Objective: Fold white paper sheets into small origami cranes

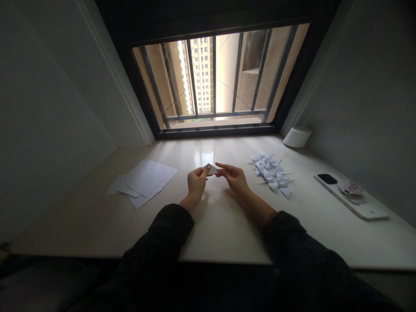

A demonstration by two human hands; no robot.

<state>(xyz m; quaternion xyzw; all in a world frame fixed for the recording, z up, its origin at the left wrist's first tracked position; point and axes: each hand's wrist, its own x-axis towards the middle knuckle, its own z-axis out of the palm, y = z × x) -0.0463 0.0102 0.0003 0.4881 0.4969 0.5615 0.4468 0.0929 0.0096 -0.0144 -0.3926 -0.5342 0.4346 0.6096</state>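
A small piece of folded white paper (212, 169), roughly triangular, is held up between both hands above the table. My left hand (196, 181) pinches its left side, thumb in front. At its right end, my right hand (234, 177) grips the paper with thumb and fingers, the index finger stretched out above. To the right of my right hand lies a pile of folded white paper pieces (271, 172) with thin pointed ends. Left of my left hand, loose white paper sheets (147, 180) overlap on the table.
On the pale table (224, 234), a phone (352, 197) with a round grip lies at the right. A white cylindrical object (297, 137) stands in the back right corner. A barred window (214, 82) rises behind the table, with walls at both sides.
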